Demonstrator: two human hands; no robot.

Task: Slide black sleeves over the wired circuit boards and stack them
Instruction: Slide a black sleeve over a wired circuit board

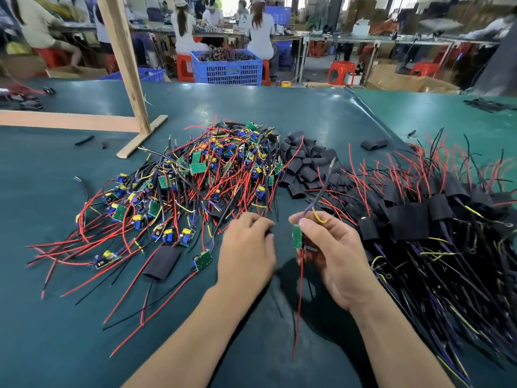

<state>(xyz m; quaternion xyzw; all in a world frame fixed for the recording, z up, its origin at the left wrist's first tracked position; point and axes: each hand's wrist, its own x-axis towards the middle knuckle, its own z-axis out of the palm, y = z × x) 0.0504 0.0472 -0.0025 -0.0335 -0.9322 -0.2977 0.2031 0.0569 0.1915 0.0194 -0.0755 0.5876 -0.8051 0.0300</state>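
Boards lie in one large tangled heap left of centre on the mat, too many to count. One stack of sleeved boards fills the right side. One pile of empty sleeves sits between them; two loose sleeves lie apart. Your right hand pinches one bare board, upright, above the mat. Your left hand has curled fingers; what they grip cannot be told.

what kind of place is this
Most likely an electronics assembly workshop: a heap of wired circuit boards and black sleeves on a green work table, with other workers seated at benches beside a blue crate.
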